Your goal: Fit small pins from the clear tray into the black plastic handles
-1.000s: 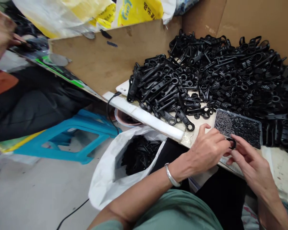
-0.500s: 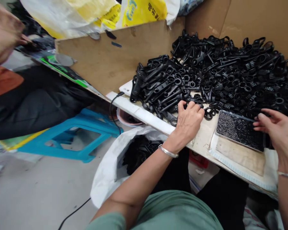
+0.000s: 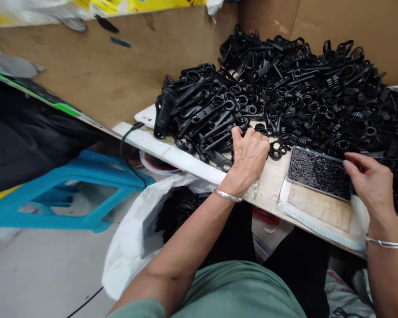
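My left hand [image 3: 250,152] is at the front edge of a large pile of black plastic parts [image 3: 305,97], fingers curled down over something I cannot make out. Several ring-ended pieces lie right beside it. To the right, a clear shallow box [image 3: 319,173] full of tiny dark pieces rests on a worn pad [image 3: 321,207]. My right hand [image 3: 371,181] is at the box's right end, thumb and forefinger brought together; whatever is between the tips is too small to tell.
Below the table edge [image 3: 185,159] a white sack [image 3: 129,238] holds more black parts. A blue stool [image 3: 109,176] stands at the left. A brown board [image 3: 96,66] walls the table's left side, and a black cable [image 3: 124,150] hangs over the edge.
The view has shifted, so the table scene sits further left and the person at the left is mostly out of frame. My right thumb and forefinger have come together near the box.
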The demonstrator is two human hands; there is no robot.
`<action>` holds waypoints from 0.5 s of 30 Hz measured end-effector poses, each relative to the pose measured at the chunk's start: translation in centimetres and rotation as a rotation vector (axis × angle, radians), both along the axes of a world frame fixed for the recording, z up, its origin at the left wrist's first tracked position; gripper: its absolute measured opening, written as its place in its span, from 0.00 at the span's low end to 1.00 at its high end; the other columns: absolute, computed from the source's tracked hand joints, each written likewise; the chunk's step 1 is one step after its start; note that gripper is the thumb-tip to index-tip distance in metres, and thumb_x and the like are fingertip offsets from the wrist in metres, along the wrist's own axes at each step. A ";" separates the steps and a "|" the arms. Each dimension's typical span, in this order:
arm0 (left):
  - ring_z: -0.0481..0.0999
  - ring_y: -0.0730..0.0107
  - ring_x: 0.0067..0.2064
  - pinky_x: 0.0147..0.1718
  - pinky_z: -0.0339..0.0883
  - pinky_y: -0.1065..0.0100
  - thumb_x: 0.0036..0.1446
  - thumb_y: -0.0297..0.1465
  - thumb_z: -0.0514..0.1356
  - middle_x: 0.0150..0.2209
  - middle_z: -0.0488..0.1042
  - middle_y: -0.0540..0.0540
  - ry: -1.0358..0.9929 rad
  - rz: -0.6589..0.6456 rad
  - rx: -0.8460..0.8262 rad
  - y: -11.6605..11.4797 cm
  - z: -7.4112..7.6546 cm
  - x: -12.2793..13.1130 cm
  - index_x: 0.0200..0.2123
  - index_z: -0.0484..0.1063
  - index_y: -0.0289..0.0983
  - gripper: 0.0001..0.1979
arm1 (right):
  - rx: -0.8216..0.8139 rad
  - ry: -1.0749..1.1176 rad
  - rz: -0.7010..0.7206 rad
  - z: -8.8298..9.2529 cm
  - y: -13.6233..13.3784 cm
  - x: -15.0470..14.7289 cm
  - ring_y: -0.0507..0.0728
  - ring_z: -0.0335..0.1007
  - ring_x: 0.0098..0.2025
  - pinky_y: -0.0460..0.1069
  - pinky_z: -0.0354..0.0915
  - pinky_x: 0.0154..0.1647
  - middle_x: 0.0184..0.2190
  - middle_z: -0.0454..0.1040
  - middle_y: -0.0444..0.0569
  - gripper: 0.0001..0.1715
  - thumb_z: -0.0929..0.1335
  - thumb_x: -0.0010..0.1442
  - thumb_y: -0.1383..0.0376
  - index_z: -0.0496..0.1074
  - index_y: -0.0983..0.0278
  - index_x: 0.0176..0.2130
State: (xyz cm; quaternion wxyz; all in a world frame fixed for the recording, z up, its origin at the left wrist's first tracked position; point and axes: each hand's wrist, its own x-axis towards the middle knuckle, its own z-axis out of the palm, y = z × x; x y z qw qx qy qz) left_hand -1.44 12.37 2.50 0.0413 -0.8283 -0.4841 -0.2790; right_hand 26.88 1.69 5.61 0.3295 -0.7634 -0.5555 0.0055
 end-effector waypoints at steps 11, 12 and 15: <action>0.70 0.62 0.40 0.48 0.58 0.52 0.63 0.16 0.48 0.30 0.73 0.44 0.093 -0.338 0.094 -6.6 3.5 -0.9 0.32 0.71 0.34 0.15 | -0.153 -0.245 0.348 -1.0 -2.1 -1.7 0.61 0.77 0.43 0.56 0.70 0.46 0.41 0.81 0.50 0.15 0.65 0.65 0.57 0.80 0.59 0.40; 0.70 0.62 0.39 0.49 0.58 0.52 0.63 0.16 0.49 0.30 0.73 0.45 0.131 -0.420 0.054 -7.4 3.5 -0.7 0.31 0.71 0.34 0.15 | -0.166 -0.258 0.345 -1.0 -2.0 -1.8 0.61 0.77 0.43 0.56 0.70 0.47 0.42 0.80 0.50 0.15 0.65 0.66 0.58 0.80 0.60 0.41; 0.70 0.62 0.39 0.50 0.57 0.50 0.64 0.17 0.51 0.29 0.72 0.45 0.199 -0.551 -0.061 -8.5 2.7 0.1 0.29 0.70 0.33 0.14 | -0.211 -0.309 0.343 -1.0 -1.5 -2.2 0.62 0.76 0.46 0.57 0.70 0.48 0.44 0.80 0.51 0.16 0.65 0.66 0.58 0.80 0.62 0.43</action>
